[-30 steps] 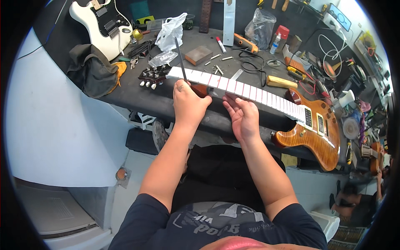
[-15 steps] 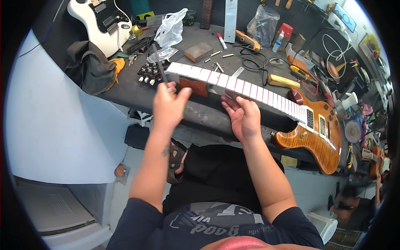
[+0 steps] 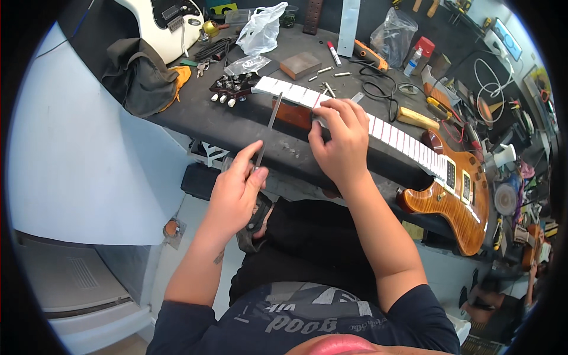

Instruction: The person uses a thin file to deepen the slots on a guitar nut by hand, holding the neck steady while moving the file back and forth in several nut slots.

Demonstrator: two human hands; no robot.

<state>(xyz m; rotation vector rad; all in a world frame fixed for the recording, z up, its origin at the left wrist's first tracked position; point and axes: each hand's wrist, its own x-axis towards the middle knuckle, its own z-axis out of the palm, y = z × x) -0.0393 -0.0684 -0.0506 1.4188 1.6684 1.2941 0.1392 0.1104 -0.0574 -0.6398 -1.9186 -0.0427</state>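
A dark workbench (image 3: 195, 118); a charcoal wall (image 3: 368, 26) behind it; a bluish-white panel (image 3: 106, 165) to its left; pale floor (image 3: 194, 218) below; a brighter white wall (image 3: 527, 45) beyond its right end

dark navy T-shirt (image 3: 236, 331) with 2 short sleeves (image 3: 183, 319), grey lettering (image 3: 302, 324) and block shapes (image 3: 331, 294) printed across the front, 1 small dark tattoo (image 3: 219, 257) on the left forearm (image 3: 204, 257), bare left hand (image 3: 234, 195), bare right hand (image 3: 343, 139), black legwear (image 3: 307, 236), 1 dark strapped sandal (image 3: 255, 222)
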